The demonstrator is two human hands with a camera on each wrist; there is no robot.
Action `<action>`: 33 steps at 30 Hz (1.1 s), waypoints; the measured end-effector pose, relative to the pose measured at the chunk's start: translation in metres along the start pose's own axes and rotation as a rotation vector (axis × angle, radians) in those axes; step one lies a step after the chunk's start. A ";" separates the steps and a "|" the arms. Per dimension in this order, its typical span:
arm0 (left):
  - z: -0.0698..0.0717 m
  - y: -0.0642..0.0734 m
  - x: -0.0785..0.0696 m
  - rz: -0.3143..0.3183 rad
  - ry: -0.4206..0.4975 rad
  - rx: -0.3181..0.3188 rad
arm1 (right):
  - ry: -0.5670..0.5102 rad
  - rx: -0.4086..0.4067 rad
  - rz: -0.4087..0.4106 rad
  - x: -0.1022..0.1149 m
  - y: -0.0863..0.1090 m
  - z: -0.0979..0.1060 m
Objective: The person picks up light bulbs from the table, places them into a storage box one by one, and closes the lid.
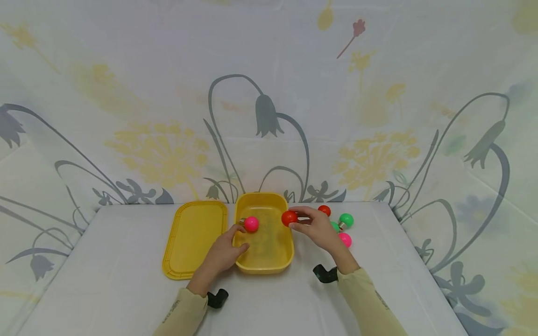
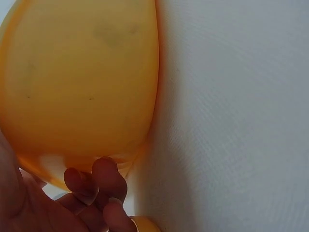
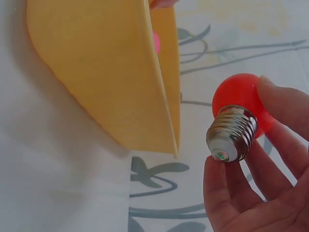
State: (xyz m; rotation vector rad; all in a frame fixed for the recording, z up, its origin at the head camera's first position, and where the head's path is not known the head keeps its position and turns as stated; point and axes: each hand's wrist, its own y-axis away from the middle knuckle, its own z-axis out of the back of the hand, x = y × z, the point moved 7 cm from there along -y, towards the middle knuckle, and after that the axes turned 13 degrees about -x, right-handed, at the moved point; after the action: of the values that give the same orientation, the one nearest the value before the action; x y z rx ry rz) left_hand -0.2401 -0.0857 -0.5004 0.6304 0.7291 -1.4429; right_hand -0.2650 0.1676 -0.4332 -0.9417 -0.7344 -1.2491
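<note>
A yellow plastic container [image 1: 265, 270] stands on the white-covered table with a pink light bulb [image 1: 251, 224] inside its left part. My left hand [image 1: 222, 252] grips the container's left rim, thumb over the inside. In the left wrist view its curled fingers [image 2: 108, 179] lie against the outer wall. The pink bulb's metal base is right by the left fingertips. My right hand [image 1: 315, 226] pinches a red light bulb [image 3: 236, 104] by its globe, between thumb and fingertips. This bulb is over the container's right rim, with its metal screw base showing in the right wrist view.
A flat yellow lid [image 1: 195, 240] lies left of the container. Right of it, partly behind my right hand, lie another red bulb [image 1: 324, 210], a green bulb [image 1: 346, 220], a second green one [image 1: 335, 227] and a pink one [image 1: 345, 240]. A flower-patterned cloth [image 1: 269, 154] hangs behind.
</note>
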 end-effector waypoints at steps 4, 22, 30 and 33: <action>0.000 0.000 0.000 -0.010 -0.001 -0.003 | 0.003 0.009 0.002 0.001 -0.004 -0.004; -0.001 -0.001 0.001 -0.006 0.000 0.009 | 0.001 0.048 0.037 0.012 -0.017 -0.023; -0.001 0.000 0.001 -0.020 0.001 0.000 | 0.015 0.056 0.060 0.017 -0.022 -0.031; -0.001 0.000 0.001 -0.018 0.003 0.001 | 0.025 0.061 0.071 0.018 -0.023 -0.035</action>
State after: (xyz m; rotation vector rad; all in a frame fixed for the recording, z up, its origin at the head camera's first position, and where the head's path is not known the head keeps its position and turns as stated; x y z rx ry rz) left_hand -0.2405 -0.0854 -0.5015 0.6285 0.7381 -1.4587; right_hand -0.2854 0.1273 -0.4286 -0.8937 -0.7097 -1.1680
